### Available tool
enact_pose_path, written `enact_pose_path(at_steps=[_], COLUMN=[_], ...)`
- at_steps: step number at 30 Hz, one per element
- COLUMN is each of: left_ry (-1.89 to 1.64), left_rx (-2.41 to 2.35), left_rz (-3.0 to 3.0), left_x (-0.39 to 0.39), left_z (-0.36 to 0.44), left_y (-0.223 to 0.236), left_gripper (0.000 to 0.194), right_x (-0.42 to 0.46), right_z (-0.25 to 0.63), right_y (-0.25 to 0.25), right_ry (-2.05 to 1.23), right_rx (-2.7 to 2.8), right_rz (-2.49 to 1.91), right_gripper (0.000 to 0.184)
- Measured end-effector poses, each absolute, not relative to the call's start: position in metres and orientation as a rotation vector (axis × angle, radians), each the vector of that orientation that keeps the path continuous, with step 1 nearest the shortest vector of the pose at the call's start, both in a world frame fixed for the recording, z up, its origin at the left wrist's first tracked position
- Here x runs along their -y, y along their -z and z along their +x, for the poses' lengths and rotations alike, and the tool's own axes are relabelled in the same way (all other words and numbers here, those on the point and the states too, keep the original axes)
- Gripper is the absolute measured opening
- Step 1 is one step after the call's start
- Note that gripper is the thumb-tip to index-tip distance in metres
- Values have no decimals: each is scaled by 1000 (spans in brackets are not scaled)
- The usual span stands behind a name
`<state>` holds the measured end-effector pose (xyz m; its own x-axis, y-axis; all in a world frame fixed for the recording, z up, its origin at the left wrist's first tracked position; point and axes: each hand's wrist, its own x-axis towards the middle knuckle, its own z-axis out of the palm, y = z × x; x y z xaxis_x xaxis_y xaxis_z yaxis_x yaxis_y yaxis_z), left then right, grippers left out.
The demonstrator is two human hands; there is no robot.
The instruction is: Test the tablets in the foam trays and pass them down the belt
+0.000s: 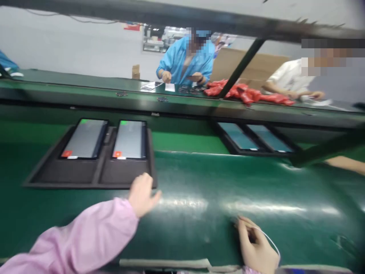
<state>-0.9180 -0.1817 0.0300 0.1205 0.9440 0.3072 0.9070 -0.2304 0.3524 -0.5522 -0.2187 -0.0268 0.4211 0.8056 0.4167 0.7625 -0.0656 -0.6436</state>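
Observation:
My left hand (143, 196), in a pink sleeve, is at the near right corner of a black two-compartment tray (95, 186). Its thumb sticks out to the right, apart from the fingers, which reach over the tray's edge; I cannot tell if they touch it. Two tablets with lit grey screens, a left one (84, 139) and a right one (129, 139), lie in the far part of the compartments. Lower right, my right hand (256, 243) is closed in a pinch on a thin white cable (269, 239), which loops over the back of the hand. The fingertips hide the cable's end.
A second black tray (225, 140) with two tablets lies farther back right, behind a green post (330, 146). Across a raised shelf (94, 87), a person in blue (185, 57) and one in white (296, 78) work near red bags (245, 91). A bare forearm (346, 163) enters at right.

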Motion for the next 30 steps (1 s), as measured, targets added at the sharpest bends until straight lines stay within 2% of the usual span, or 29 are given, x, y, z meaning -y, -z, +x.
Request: enact_pose_path(at_steps=[5,7,9,10,13,15,17,22,25,30], left_ry=[-553,-499,-596,-704,-1090,-1268,-1374,-1060,-862,-647], left_rx=[-1523,-1248,-1022,-973,-1016,-972,-1221,-1767,-1871,-1781], left_rz=[2135,1951,1797,1731,1648,1886,2057,2295,2358,2382], left_x=[257,280,300,307,317,307,286,223,195,161], left_z=[-788,-755,-740,-740,-775,-821,-875,-981,-1001,-999], left_y=[-37,-46,-62,-72,-106,-121,-126,-106,-91,-72], left_gripper=[30,44,60,61,45,40,25,9,15,34], right_x=[216,211,205,201,187,172,152,103,93,117], right_z=[-558,-561,-567,-571,-589,-604,-620,-648,-649,-620], right_y=[15,-1,-24,-37,-71,-82,-81,-52,-41,-46], right_ry=[-294,-369,-404,-402,-340,-290,-217,-149,-144,-137], right_rx=[1299,1226,1147,1123,1258,1597,1992,2437,2468,2269], right_rz=[-1669,-1537,-1369,-1266,-1070,-1052,-1040,-1077,-1098,-1158], right_gripper=[53,44,35,31,22,21,24,37,45,43])
